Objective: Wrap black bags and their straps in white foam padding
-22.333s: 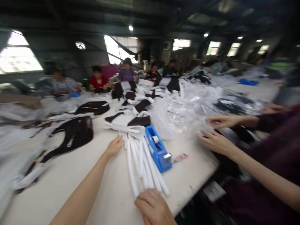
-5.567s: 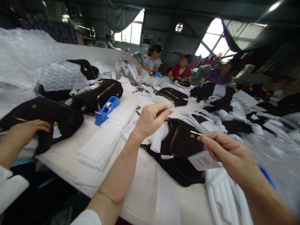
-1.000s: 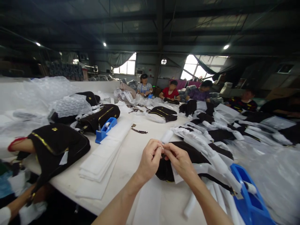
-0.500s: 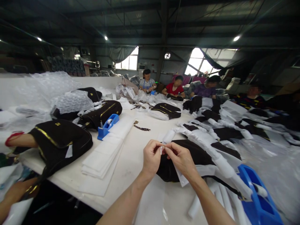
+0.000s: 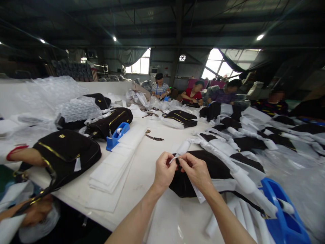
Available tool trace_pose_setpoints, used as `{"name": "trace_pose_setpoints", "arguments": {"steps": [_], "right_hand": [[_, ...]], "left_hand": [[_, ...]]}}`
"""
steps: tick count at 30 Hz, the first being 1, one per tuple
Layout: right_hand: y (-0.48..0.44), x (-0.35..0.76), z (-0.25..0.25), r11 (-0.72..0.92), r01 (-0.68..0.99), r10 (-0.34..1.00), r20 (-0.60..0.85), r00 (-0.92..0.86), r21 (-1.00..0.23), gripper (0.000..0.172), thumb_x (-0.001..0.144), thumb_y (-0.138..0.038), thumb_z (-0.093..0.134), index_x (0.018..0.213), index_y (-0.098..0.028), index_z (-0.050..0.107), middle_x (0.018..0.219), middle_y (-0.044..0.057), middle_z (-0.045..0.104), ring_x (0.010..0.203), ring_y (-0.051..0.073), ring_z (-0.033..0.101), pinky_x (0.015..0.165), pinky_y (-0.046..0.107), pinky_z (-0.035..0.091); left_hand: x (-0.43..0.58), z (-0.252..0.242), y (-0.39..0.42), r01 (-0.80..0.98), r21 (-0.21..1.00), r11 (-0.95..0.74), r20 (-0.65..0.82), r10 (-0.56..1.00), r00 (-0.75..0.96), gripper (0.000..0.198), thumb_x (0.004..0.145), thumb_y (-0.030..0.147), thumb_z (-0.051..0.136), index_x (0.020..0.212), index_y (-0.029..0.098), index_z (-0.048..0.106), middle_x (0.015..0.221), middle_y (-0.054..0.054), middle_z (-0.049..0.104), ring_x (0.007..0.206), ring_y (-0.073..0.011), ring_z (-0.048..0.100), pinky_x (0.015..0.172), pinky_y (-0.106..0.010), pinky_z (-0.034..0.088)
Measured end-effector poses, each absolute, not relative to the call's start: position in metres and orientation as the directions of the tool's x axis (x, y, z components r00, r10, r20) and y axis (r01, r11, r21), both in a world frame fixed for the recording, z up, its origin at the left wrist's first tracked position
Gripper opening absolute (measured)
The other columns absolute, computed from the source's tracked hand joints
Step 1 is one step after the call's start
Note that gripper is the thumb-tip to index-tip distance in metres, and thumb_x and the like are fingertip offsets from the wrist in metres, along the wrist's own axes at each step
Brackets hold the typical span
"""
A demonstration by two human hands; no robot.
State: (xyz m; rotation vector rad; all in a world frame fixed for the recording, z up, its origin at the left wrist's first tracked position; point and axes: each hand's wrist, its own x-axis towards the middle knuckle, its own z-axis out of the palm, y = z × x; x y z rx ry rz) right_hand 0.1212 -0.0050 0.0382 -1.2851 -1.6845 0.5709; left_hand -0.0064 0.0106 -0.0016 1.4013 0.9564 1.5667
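Both the left hand (image 5: 164, 171) and the right hand (image 5: 195, 171) pinch a narrow white strip (image 5: 173, 159), thumbs and forefingers meeting, the other fingers curled. They are over the near left part of a black bag (image 5: 181, 185), which lies on the worktop (image 5: 143, 184) with a white-wrapped strap (image 5: 241, 178) across it. White tubes (image 5: 240, 215) lie on its near side, beside a blue dispenser (image 5: 289, 222). To the left are stacked white sheets (image 5: 118, 157) and a second dispenser (image 5: 113, 142); farther left, a co-worker's arm (image 5: 27, 157) reaches into another bag (image 5: 69, 149). Across the worktop, several people sit by more bags.
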Motion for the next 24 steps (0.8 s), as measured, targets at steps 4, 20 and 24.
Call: {"name": "trace_pose_setpoints", "arguments": {"steps": [4, 20, 24], "right_hand": [[-0.003, 0.121, 0.036, 0.353, 0.503, 0.928, 0.365, -0.080, -0.789, 0.022, 0.085, -0.037, 0.056, 0.082, -0.020, 0.071, 0.062, -0.001, 0.067, 0.052, 0.013, 0.060, 0.053, 0.022, 0.046], [-0.001, 0.118, 0.036, 0.337, 0.559, 0.937, 0.329, -0.119, -0.757, 0.022, 0.086, -0.037, 0.054, 0.077, -0.021, 0.068, 0.063, -0.001, 0.067, 0.052, 0.013, 0.061, 0.053, 0.023, 0.046], [0.001, 0.117, 0.039, 0.302, 0.578, 0.949, 0.297, -0.107, -0.758, 0.022, 0.086, -0.038, 0.053, 0.076, -0.022, 0.065, 0.060, -0.001, 0.066, 0.052, 0.014, 0.063, 0.053, 0.023, 0.047]], "left_hand": [[-0.007, -0.002, 0.009, -0.162, 0.922, -0.353, 0.351, 0.936, -0.042, 0.008, 0.080, 0.024, 0.058, 0.081, 0.016, 0.058, 0.075, -0.001, 0.059, 0.063, -0.0111, 0.059, 0.058, -0.022, 0.054], [-0.012, -0.009, 0.015, -0.140, 0.922, -0.361, 0.359, 0.933, -0.040, 0.007, 0.080, 0.022, 0.057, 0.077, 0.016, 0.058, 0.073, 0.000, 0.059, 0.064, -0.0120, 0.061, 0.062, -0.024, 0.054], [-0.013, -0.012, 0.016, -0.171, 0.933, -0.317, 0.321, 0.947, -0.003, 0.008, 0.080, 0.024, 0.059, 0.078, 0.016, 0.056, 0.069, 0.001, 0.059, 0.060, -0.0119, 0.062, 0.059, -0.024, 0.054]]}}
